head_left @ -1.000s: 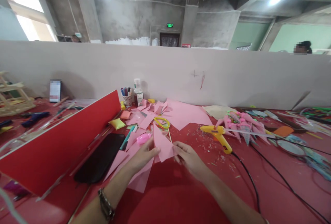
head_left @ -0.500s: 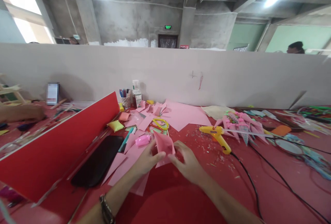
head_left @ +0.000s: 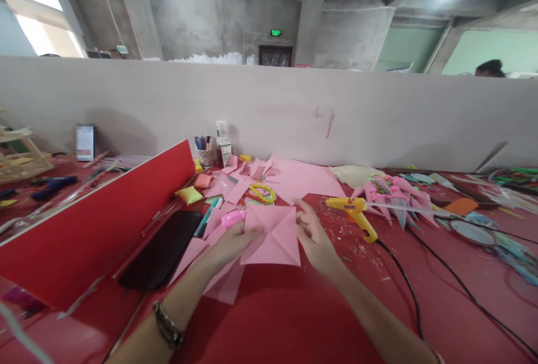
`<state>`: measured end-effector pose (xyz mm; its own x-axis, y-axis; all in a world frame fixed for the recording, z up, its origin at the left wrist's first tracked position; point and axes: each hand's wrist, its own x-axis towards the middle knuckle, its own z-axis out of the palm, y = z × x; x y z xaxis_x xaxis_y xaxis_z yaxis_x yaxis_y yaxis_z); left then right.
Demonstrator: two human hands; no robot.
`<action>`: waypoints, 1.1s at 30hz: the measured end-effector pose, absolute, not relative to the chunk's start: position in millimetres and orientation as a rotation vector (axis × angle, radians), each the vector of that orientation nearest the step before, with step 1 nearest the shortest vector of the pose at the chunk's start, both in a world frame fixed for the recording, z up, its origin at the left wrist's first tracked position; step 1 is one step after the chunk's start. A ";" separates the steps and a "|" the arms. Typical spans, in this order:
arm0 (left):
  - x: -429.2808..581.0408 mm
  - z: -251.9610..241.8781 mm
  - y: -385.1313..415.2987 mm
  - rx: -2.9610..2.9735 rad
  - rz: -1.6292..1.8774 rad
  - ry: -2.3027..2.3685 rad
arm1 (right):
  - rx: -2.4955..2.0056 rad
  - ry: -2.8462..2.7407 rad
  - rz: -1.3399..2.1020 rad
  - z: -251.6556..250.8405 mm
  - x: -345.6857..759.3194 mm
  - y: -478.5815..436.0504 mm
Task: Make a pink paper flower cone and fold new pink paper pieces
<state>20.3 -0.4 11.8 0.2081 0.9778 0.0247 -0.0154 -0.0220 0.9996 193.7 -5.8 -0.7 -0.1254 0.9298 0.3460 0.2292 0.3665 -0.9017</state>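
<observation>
A square of pink paper, creased along its diagonals, lies opened out between my hands above the red table. My left hand pinches its left side, thumb on top and fingers underneath. At the right edge, my right hand has its fingers apart and slightly curled, close to the paper without gripping it. Just behind my left hand is a bright pink object. More pink paper sheets lie under and beside my left wrist.
A yellow glue gun with a black cord lies to the right, near pink paper cones. A black phone-like slab and a red board are at left. Behind are yellow-handled scissors, a pen cup and a large pink sheet.
The pink paper has gone from folded up to spread flat. My right hand has let go of it and moved slightly right, while my left hand still holds it.
</observation>
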 end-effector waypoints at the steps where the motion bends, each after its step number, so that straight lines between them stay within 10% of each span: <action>1: 19.2 11.9 0.2 1.316 1.060 1.070 | -1.051 -1.677 0.788 0.9 196.0 -5.6; 33: 31.5 -4.1 7.4 1.161 1.137 1.052 | -1.152 -1.509 0.844 2.0 192.9 -4.6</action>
